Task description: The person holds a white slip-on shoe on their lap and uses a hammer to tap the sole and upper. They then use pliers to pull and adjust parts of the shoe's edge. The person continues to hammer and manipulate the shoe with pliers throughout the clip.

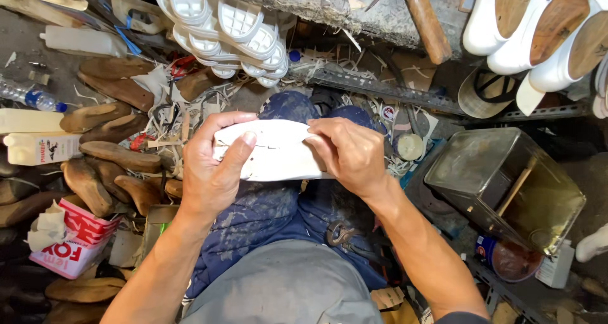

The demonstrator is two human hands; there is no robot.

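Both hands, left (212, 172) and right (348, 156), grip a white, perhaps leather, piece (278, 150), ends hidden.

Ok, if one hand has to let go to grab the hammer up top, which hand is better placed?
Right, probably. The hammer lies up on the right hand's side; the left hand grips the white sole piece more fully and could keep it.

— That white piece (278, 152) between the left hand (212, 172) and right hand (348, 154): leather?

— Looks like it; matt, smooth, with faint stitch holes.

— And the brown shoe lasts (107, 156) on the floor?

— Wood, worn and dull. The white soles (221, 26) stacked above look like moulded plastic, slightly glossy.

— The big tin (506, 184)?

— Metal, stained and greasy, with a sheen. The trousers (266, 216) are blue cloth, rough and smeared.
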